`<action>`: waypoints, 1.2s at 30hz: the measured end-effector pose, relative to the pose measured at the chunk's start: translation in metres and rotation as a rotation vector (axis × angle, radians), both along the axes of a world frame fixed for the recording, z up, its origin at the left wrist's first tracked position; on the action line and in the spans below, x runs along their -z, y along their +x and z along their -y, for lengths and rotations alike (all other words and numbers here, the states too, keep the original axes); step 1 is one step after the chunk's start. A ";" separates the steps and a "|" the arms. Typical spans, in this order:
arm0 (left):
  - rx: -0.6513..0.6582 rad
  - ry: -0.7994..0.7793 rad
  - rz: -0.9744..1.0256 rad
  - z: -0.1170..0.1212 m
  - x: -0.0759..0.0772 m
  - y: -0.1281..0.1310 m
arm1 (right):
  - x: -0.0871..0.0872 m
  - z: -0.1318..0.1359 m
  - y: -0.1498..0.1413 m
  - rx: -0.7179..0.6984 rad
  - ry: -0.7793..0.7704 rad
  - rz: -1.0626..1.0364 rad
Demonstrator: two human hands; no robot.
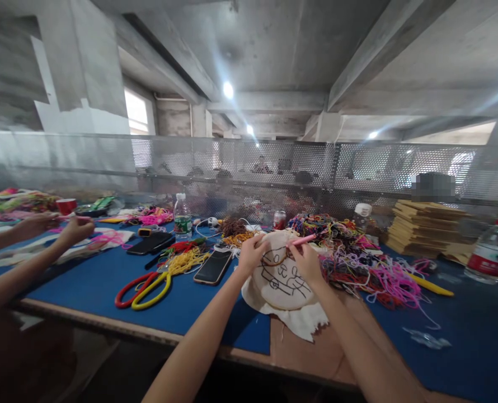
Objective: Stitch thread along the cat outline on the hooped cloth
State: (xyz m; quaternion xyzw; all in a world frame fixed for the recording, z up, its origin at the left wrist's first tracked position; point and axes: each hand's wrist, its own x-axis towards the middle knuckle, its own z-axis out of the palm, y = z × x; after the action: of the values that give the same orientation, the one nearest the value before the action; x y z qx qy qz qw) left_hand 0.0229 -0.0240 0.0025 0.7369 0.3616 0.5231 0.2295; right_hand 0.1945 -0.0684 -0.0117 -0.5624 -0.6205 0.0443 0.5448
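Observation:
My left hand (252, 254) grips the upper left rim of a round embroidery hoop (280, 277) with cream cloth that bears a black line drawing. It stands tilted on the blue table (85, 285). My right hand (306, 260) is closed round a pink pen-like punch tool (303, 240) at the hoop's upper right edge, its tip pointing up and right. Loose cloth (303, 324) hangs below the hoop onto a brown board.
A heap of coloured yarn (358, 260) lies right of the hoop. Left are a phone (213, 266), red and yellow scissors (148, 285), a dark phone (150, 243) and bottles (182, 217). A co-worker's hands (56, 226) work at far left. Cardboard stack (425, 226) and bottle (490, 252) sit right.

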 end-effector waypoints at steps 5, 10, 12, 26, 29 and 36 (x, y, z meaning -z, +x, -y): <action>0.000 0.000 -0.067 -0.001 0.003 0.001 | 0.005 0.004 0.002 -0.024 -0.026 0.024; -0.214 -0.146 -0.561 0.001 0.013 -0.004 | 0.009 0.010 -0.005 0.118 -0.372 0.445; -0.428 -0.165 -0.759 0.000 0.010 -0.017 | 0.014 0.009 -0.008 0.115 -0.490 0.530; -0.738 -0.485 -0.945 -0.007 0.016 -0.088 | 0.020 0.007 -0.011 0.116 -0.513 0.534; -0.720 -0.492 -0.960 -0.009 0.015 -0.086 | 0.019 0.007 -0.011 0.107 -0.514 0.531; -0.724 -0.440 -0.945 -0.007 0.018 -0.092 | 0.017 0.007 -0.013 0.098 -0.506 0.514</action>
State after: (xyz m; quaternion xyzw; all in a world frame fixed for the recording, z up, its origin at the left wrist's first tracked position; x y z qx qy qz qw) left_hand -0.0693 -0.0170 -0.0153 0.6547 0.7494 0.0992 -0.0003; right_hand 0.1811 -0.0751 -0.0290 -0.7011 -0.6791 0.0275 0.2158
